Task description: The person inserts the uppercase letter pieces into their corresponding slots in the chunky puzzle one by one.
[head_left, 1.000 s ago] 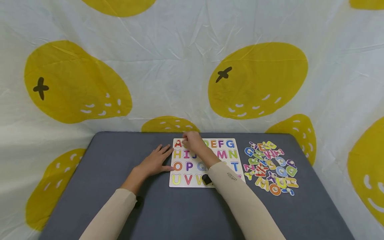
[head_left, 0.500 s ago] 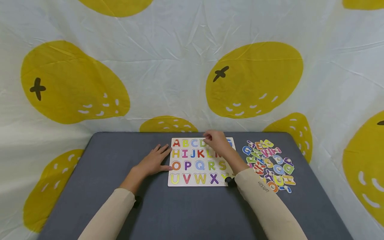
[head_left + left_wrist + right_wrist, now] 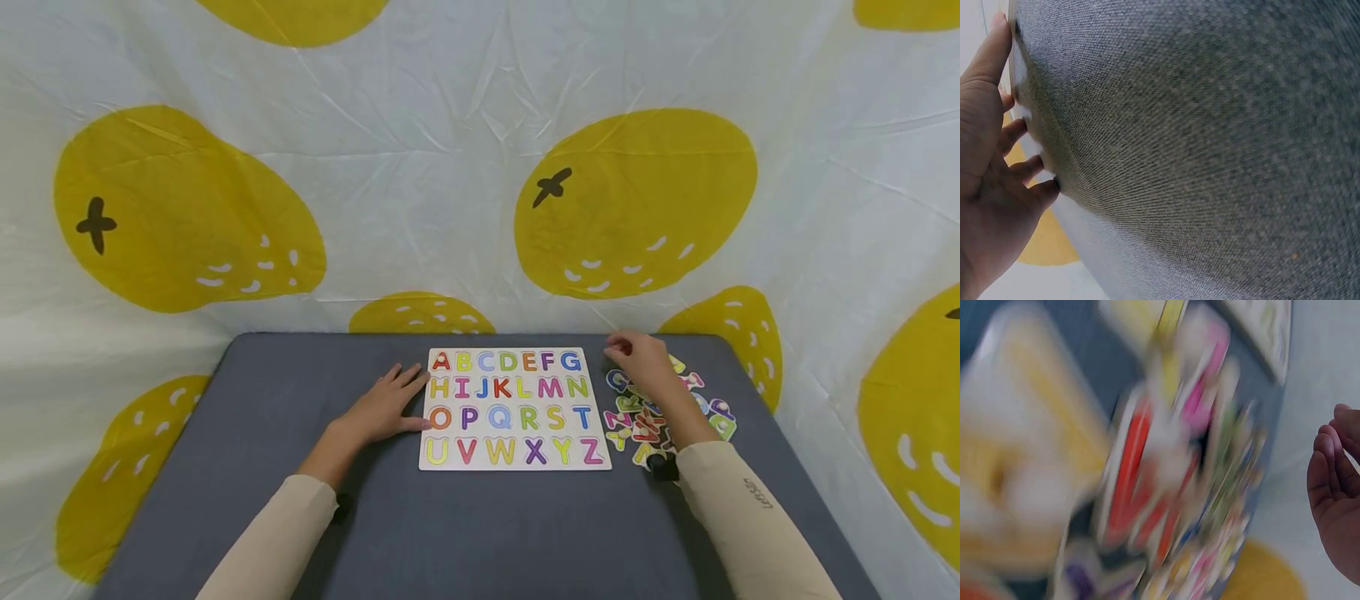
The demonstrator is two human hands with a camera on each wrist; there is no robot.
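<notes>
A white alphabet puzzle board (image 3: 517,402) with colored letters A to Z in rows lies on the table. My left hand (image 3: 386,406) rests at its left edge, fingers spread, fingertips and thumb right at the rim. In the left wrist view this left hand (image 3: 997,162) reaches along the grey cloth. The letter A piece (image 3: 442,361) sits in its slot with a knob showing. My right hand (image 3: 647,364) hovers over the far side of a pile of letter pieces (image 3: 622,421), fingers loosely bent. In the right wrist view the right hand's fingers (image 3: 1329,462) hold nothing visible.
The dark grey table (image 3: 480,525) has its far edge against a white curtain (image 3: 420,208) with yellow fruit prints. Knobbed letter pieces overlap one another right of the board, partly hidden by the right forearm. A blurred red piece (image 3: 1125,469) is close to the right wrist camera.
My right hand has moved right, from the board's top row past D and E to above the letter pile, uncovering the board. The left hand stays at the board's left edge.
</notes>
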